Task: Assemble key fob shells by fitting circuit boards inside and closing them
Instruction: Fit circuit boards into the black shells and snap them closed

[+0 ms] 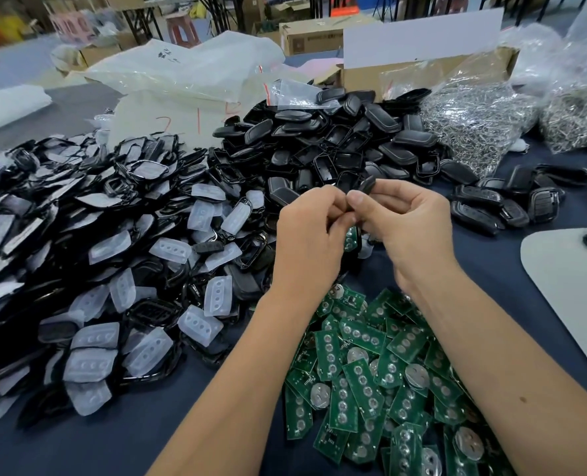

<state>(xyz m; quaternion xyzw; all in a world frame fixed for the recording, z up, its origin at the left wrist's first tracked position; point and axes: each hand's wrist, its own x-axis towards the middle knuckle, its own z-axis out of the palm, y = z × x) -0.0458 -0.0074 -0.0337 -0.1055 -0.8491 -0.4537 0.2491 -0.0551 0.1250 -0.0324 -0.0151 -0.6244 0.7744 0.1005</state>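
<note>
Both hands meet above the table's middle, gripping one black key fob shell (367, 185) between them. My left hand (307, 235) curls its fingers round the shell's near end; my right hand (409, 221) pinches its far end with thumb and fingers. Most of the shell is hidden by the fingers. A green circuit board (351, 238) shows just below the hands; whether it is held I cannot tell. A heap of green circuit boards (378, 379) lies under my forearms. Black back shells (336, 142) are piled behind the hands.
Front shells with translucent button pads (113, 269) cover the left of the dark blue table. Several closed fobs (512, 204) lie at right. Bags of metal key rings (474, 121) and a cardboard box (422, 70) stand behind. A white board (573, 286) lies at the right edge.
</note>
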